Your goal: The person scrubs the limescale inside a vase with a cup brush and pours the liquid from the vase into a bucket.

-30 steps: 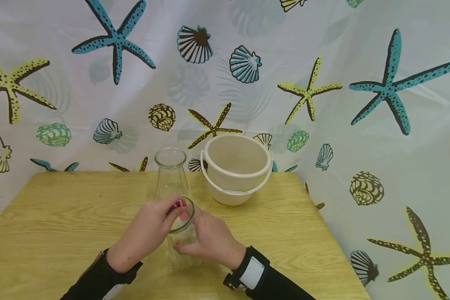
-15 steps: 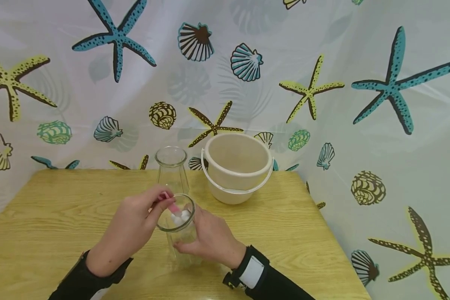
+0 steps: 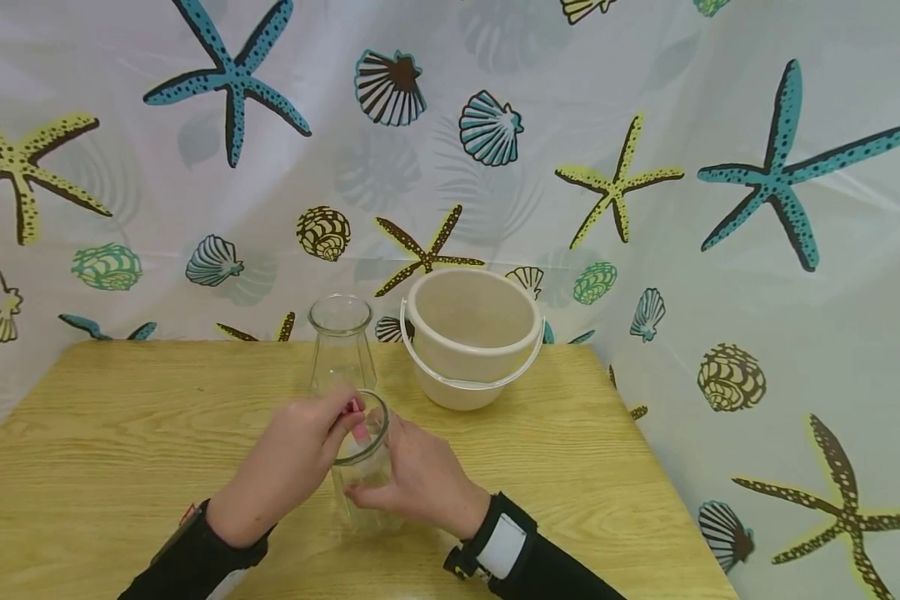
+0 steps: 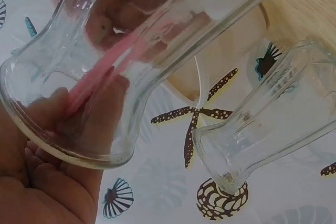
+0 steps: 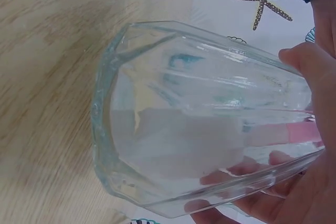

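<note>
A clear glass vase (image 3: 362, 487) stands slightly tilted at the middle of the table. My right hand (image 3: 431, 475) grips its side, thumb in front and fingers round the far side. My left hand (image 3: 288, 458) is at the mouth, its fingertips inside the rim, pinching the pink handle (image 3: 360, 429) of a brush. Through the glass in the left wrist view, the pink handle (image 4: 100, 74) slants between the fingers. Down in the vase (image 5: 210, 77), the right wrist view shows a paler part below the pink; the brush's white head is hard to make out.
A second glass vase (image 3: 342, 354) stands upright just behind the held one. Right of it is a cream bucket (image 3: 472, 367) with its handle hanging down in front. A curtain (image 3: 450, 125) printed with starfish and shells hangs behind the wooden table (image 3: 157, 417).
The left hand drew the brush up and leftward, showing its white head near the rim, then pushed it back down into the vase. The right hand has kept its grip.
</note>
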Available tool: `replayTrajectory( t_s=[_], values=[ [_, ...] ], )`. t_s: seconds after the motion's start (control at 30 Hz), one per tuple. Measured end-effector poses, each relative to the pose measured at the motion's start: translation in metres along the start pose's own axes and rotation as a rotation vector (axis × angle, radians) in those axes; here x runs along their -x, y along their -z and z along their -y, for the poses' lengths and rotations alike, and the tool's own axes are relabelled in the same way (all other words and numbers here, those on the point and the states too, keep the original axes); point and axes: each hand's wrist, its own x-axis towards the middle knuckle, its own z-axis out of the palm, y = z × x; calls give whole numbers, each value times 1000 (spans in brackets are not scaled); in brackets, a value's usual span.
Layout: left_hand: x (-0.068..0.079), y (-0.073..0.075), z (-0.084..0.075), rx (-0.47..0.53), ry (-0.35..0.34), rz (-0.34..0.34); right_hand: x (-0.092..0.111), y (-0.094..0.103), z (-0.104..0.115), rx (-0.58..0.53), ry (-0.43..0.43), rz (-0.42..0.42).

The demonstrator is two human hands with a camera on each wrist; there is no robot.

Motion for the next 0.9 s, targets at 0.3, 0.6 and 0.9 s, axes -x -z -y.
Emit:
replayTrajectory(
  t_s=[0.3,0.6,0.9],
  values=[
    [2,9,-8,-19,-4,-4,-1,0,2,-2,5,-4],
    [1,37,-23,-59,-42,-75,-1,3,3,-12,-9,3],
    [5,22,-13,-84,-28,-43,-1,1,3,-15,-4,-5]
  ],
)
